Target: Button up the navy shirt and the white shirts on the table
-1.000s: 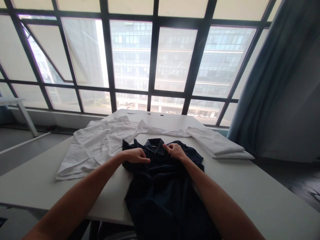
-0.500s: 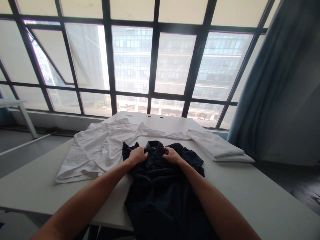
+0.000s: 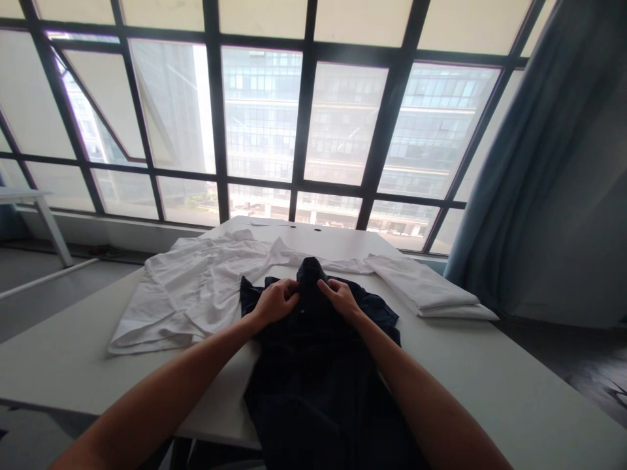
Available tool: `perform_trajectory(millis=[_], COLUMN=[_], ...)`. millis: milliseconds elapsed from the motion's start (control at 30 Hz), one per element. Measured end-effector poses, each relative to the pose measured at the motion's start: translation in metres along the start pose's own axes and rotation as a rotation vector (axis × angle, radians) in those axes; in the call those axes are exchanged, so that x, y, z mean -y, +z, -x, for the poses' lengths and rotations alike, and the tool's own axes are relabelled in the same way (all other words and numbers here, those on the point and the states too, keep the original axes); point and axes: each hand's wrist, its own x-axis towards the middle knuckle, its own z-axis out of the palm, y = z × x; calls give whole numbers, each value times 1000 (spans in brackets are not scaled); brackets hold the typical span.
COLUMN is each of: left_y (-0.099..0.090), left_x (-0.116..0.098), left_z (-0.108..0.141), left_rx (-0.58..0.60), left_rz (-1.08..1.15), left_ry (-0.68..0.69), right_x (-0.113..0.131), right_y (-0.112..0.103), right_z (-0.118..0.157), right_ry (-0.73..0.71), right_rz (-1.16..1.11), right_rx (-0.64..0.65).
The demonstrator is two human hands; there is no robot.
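Observation:
A dark navy polo shirt (image 3: 323,378) lies front up on the white table, its lower part hanging over the near edge towards me. Its collar (image 3: 310,273) is raised off the table and pinched together. My left hand (image 3: 277,300) is closed on the left side of the collar. On the other side, my right hand (image 3: 339,297) grips the collar between thumb and fingers. A small button shows on the placket below the hands. Both short sleeves spread out sideways; the fingertips behind the collar are hidden.
A crumpled white shirt (image 3: 191,287) lies left of the polo, with one sleeve stretched across behind it. Folded white cloth (image 3: 431,290) rests at the right. The white table (image 3: 494,385) reaches towards large windows, and a blue-grey curtain (image 3: 509,176) hangs at the right.
Both hands have lifted the collar up from the table and drawn its sides closer together. The collar opening and its inside label no longer show.

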Motion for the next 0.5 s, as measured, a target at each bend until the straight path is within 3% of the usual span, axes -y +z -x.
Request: perform_trajectory(millis=[133,300,367,500], left_y=[1,-17,-26,-36], left_x=[9,18,18,10], left_z=[-6,-11,-11,-12], left_rx=[-13,-45,-73,-45], left_rz=[176,77,-75,-368], left_ry=[-157,-231,-257,-204], right_x=[19,20,15,9], right_y=[6,-7,-16,-22], right_z=[10,4,-1,-5], right_ry=[24,19,43,12], right_rz=[-94,-11,130,655], right_rx=[143,101,48,-212])
